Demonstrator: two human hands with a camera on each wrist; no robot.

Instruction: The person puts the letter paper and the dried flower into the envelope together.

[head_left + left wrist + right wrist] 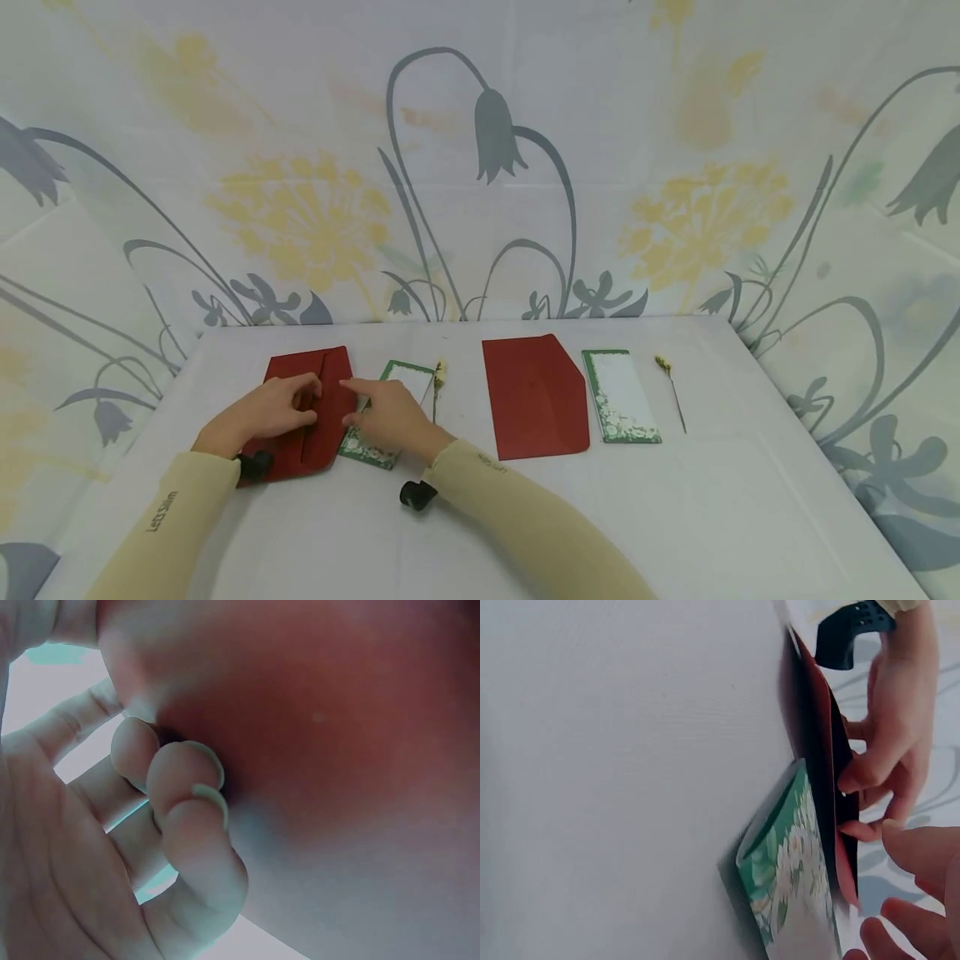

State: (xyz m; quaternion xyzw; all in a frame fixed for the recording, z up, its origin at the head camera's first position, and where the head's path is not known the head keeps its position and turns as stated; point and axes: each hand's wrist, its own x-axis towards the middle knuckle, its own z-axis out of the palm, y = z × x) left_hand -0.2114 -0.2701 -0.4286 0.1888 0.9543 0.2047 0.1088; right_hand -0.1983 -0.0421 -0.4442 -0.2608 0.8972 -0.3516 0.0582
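On the left of the table lies a red envelope [288, 367], its flap side toward the right. My left hand [273, 407] rests on it, fingers bent, thumb and index finger apart at the flap fold. In the left wrist view, several bent fingertips [184, 776] touch or nearly touch the blurred red paper. My right hand [396, 417] hovers over a green-bordered floral card [371, 450], its index finger reaching toward the envelope's right edge. The right wrist view shows the card [791, 874] beside the envelope. No object shows in the right hand.
Right of the card lies a small dried yellow flower [439, 375] on a stem. A second red envelope [534, 400], a second green-bordered card [621, 396] and another yellow flower [663, 364] lie farther right. A floral-print cloth [495, 217] stands behind the white table [720, 508].
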